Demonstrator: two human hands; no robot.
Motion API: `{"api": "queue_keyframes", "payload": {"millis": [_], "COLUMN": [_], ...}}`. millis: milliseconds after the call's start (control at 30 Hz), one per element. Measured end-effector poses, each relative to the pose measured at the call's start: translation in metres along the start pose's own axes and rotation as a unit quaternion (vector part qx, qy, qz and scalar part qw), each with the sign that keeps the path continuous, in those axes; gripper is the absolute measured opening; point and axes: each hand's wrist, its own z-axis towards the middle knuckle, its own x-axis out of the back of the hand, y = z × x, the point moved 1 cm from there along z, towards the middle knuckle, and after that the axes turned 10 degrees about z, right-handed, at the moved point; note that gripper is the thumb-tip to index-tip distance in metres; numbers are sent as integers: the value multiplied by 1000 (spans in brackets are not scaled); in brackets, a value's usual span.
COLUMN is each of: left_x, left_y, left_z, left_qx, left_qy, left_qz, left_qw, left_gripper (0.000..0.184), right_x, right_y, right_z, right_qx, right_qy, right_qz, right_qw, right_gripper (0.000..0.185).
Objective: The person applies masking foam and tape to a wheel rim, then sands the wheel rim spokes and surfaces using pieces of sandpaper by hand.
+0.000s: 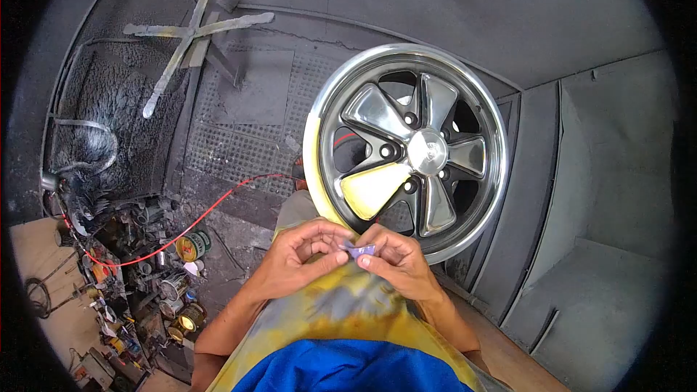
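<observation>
Left fingers (325,228), right fingers (388,241) pinching purple piece (364,250) near wheel (427,152).

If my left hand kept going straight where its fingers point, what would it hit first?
The small purple piece just ahead of it, then probably your right hand; depth is unclear.

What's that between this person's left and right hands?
In the head view, a small purple piece lies between the left hand and the right hand, at their fingertips; I can't tell exactly what it is.
</observation>
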Motion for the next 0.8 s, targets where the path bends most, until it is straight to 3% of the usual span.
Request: {"api": "queue_keyframes", "payload": {"millis": [133,200,333,400,433,500,533,600,800], "left_x": [-2,0,6,22,32,56,63,71,56], "left_y": [-5,-2,13,9,4,-8,-7,-7,-46], "left_z": [2,4,11,20,27,51,63,83,99], "left_qx": [-70,-95,-138,-147,-155,-171,-172,-117,-130], "left_qy": [66,67,57,92,124,235,238,301,278], "left_qz": [118,181,301,295,292,231,228,249,210], "left_qw": [988,977,942,940,936,929,928,913,928], "left_gripper": [29,28,22,22,23,33,33,45,42], "right_x": [-17,-11,-11,-15,-18,-25,-23,-20,-23], "right_y": [-6,-4,-3,-9,-12,-16,-13,-5,-2], "right_z": [3,2,9,14,18,28,35,44,60], "right_qx": [22,17,7,54,52,115,161,185,210], "right_qy": [63,68,70,88,86,165,172,163,145], "right_qz": [-18,-128,-74,-264,-267,-444,-497,-533,-628], "right_qw": [998,989,995,959,958,873,835,809,735], "right_gripper": [14,27,31,27,27,22,21,21,21]}}
